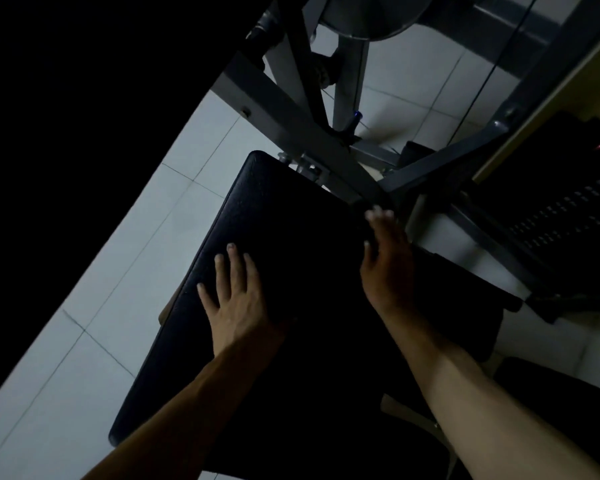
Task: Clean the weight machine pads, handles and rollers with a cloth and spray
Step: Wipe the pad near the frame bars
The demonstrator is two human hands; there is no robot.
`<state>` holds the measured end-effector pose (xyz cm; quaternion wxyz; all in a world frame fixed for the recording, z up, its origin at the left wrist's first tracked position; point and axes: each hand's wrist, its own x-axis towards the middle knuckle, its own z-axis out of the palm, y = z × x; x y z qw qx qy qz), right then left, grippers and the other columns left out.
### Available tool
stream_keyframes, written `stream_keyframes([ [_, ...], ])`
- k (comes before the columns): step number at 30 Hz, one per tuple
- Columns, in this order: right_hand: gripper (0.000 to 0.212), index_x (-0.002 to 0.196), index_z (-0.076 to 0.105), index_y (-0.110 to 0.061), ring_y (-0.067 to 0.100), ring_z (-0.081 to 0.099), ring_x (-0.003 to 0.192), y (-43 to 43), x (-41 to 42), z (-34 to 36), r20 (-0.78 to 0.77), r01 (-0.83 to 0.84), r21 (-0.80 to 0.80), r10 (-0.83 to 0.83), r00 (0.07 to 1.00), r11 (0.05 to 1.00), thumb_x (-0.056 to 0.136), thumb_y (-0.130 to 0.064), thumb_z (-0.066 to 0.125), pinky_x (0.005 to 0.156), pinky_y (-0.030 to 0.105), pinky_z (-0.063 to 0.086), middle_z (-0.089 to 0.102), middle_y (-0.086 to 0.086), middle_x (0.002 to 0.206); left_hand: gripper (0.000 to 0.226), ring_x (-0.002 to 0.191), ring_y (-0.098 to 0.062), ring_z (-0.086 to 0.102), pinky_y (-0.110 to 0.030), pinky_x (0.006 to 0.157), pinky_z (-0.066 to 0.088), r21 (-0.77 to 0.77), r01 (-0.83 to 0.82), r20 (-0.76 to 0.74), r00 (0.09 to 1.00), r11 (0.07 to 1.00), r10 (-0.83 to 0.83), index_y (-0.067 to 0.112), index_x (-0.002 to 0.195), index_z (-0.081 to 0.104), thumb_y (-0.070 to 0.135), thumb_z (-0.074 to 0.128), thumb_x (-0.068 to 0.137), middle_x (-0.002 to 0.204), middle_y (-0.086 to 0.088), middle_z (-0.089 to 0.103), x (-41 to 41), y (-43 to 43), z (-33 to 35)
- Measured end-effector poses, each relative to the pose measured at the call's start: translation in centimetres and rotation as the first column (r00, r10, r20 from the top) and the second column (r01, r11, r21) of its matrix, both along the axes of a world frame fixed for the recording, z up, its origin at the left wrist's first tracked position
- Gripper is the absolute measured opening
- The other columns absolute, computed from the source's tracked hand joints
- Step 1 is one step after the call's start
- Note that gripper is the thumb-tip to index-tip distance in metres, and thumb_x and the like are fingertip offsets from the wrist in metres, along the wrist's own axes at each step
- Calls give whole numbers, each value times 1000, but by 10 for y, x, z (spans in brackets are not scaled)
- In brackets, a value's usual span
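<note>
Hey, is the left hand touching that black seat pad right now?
Touching. The head view shows the left hand lying flat, fingers spread, on the top face of the black pad, with no gap visible beneath it.

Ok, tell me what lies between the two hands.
Head view: only the bare black pad lies between the left hand and the right hand; nothing rests on that stretch.

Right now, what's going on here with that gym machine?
A person is bent over a weight machine in dim light. Their left hand lies flat, fingers spread, on the black padded bench. Their right hand reaches along the pad's right edge, fingers straight, close to the grey metal frame. I can't make out a cloth or spray bottle in this dark view.
</note>
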<state>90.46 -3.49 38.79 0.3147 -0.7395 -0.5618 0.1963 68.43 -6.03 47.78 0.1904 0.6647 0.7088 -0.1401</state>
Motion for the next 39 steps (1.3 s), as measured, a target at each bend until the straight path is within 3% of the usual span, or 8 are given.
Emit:
stream_keyframes([
  [3,51,145,56,-12,33,48,134,-6,-6,14,29,248,-75,-247,969,966,95,-18,65,114,51,37,55,13,147,126,145,-26,-43,-60,122,-14,-3,-15,29,999,1000,15,18,158,-24,79,57,83,157,-3,-47,7,-1,-2],
  [11,54,139,59,-8,28,52,119,0,-49,12,60,-190,173,182,981,966,86,0,57,100,43,47,53,11,147,119,148,-32,-37,-61,121,-15,18,141,18,990,990,-142,18,161,-16,68,63,86,161,-7,-41,26,-17,-11],
  [19,51,136,63,-4,38,56,130,-71,31,-13,-75,466,-97,-473,878,880,86,-8,53,112,57,40,61,19,138,108,148,-32,-37,-68,119,-14,-10,406,28,914,914,-405,31,162,-10,73,56,87,164,-1,-36,58,-25,-30],
  [23,55,142,58,-11,31,48,135,-39,-6,2,15,299,-53,-298,954,953,92,-35,62,114,43,32,54,15,148,108,146,-34,-40,-72,117,-13,-4,415,-31,909,910,-415,31,160,-14,68,58,88,161,-1,-41,66,-24,-37],
  [28,39,136,63,-12,26,54,129,-67,47,-26,32,203,-5,-203,979,979,98,-18,59,114,41,38,60,9,143,119,146,-37,-40,-74,117,-6,-58,433,-77,897,900,-436,30,159,-18,68,66,83,159,-4,-44,67,-24,-35],
  [30,41,138,62,-12,29,58,128,-108,83,-40,0,391,-79,-392,920,917,97,-14,58,111,47,44,62,10,140,119,146,-37,-39,-74,117,-5,-57,435,-61,897,898,-438,29,160,-15,66,67,83,160,-4,-43,69,-24,-33],
  [34,43,139,60,-5,36,59,125,-146,101,-39,-67,718,-253,-752,656,648,96,2,60,99,27,39,62,19,135,121,146,-37,-39,-75,117,-3,-59,434,-73,896,899,-438,30,161,-14,63,71,81,160,-3,-43,69,-23,-36],
  [39,49,142,57,-10,29,49,138,-126,12,-18,-139,374,-96,-385,912,922,94,-4,62,117,40,35,55,13,147,119,148,-38,-35,-74,118,-3,-38,433,-90,896,901,-435,30,160,-14,70,66,81,162,-4,-40,70,-24,-37],
])
